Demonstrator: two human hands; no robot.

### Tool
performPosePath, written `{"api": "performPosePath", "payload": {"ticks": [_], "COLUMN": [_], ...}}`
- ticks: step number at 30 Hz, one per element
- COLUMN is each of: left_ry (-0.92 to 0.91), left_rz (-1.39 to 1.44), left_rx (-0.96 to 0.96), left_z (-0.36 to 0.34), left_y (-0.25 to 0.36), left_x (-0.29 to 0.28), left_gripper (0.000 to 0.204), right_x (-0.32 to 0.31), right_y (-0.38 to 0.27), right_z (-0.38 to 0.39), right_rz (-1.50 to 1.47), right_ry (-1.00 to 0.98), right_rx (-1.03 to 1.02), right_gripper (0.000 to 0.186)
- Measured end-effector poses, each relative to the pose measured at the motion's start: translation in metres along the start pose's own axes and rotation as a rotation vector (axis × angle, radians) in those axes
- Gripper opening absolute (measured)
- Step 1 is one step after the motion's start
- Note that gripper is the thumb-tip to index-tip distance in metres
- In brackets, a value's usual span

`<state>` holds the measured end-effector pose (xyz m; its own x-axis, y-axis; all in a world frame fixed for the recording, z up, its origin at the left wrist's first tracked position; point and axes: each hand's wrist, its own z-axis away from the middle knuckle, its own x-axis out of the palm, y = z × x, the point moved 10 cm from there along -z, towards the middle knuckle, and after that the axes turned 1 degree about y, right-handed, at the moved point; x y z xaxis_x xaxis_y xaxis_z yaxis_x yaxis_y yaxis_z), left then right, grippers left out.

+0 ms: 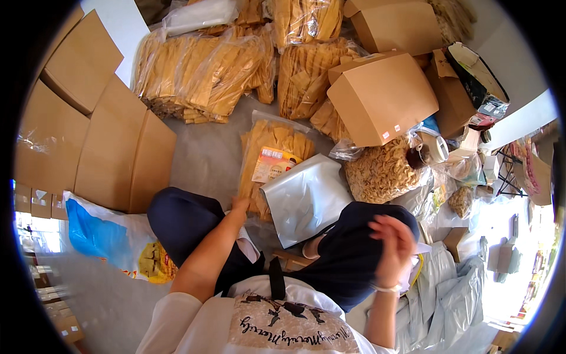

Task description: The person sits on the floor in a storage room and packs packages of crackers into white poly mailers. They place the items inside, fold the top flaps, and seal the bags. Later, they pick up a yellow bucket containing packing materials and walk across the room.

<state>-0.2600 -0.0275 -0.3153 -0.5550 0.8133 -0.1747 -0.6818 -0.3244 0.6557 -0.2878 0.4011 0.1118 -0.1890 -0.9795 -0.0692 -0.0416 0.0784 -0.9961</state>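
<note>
A clear bag packed with flat yellow-brown strips (250,162) lies on the floor in front of me. On it rests an orange, yellow and white printed packet or label (273,164). My left hand (239,206) reaches down to the bag's lower left edge; its fingers are too hidden to tell whether they grip it. To the bag's right, a silver-grey plastic pouch (306,197) leans by my right leg, touched by neither hand. My right hand (393,245) is raised over my right knee, slightly blurred, with fingers loosely bent and apart and nothing visible in them.
Large bags of similar strips (206,71) are piled at the back. Cardboard boxes (106,141) are stacked on the left, and an open box (383,97) stands at right. A bag of curled pieces (380,171) sits below it. Grey plastic sheets (439,295) lie beside my right arm.
</note>
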Motion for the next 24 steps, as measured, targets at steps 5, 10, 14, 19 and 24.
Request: {"api": "performPosePath", "payload": {"ticks": [5, 10, 14, 19, 24], "left_ry": [0.28, 0.069, -0.288, -0.49, -0.653], "left_rz": [-0.556, -0.4, -0.698, -0.721, -1.031], "left_rx": [0.107, 0.074, 0.226, 0.045, -0.052], "left_z": [0.005, 0.028, 0.031, 0.099, 0.166], "left_y": [0.017, 0.041, 0.041, -0.014, -0.02], "left_x": [-0.018, 0.003, 0.036, 0.063, 0.077], "left_gripper": [0.055, 0.042, 0.042, 0.044, 0.043], "right_x": [0.114, 0.107, 0.096, 0.082, 0.08], "right_y": [0.222, 0.37, 0.384, 0.351, 0.422], "right_z": [0.007, 0.036, 0.048, 0.042, 0.051], "right_rz": [-0.287, 0.692, 0.746, 0.887, 0.789], "right_ry": [0.048, 0.124, 0.038, 0.141, 0.083], "right_rx": [0.52, 0.592, 0.811, 0.92, 0.944], "right_gripper": [0.052, 0.052, 0.045, 0.041, 0.038]}}
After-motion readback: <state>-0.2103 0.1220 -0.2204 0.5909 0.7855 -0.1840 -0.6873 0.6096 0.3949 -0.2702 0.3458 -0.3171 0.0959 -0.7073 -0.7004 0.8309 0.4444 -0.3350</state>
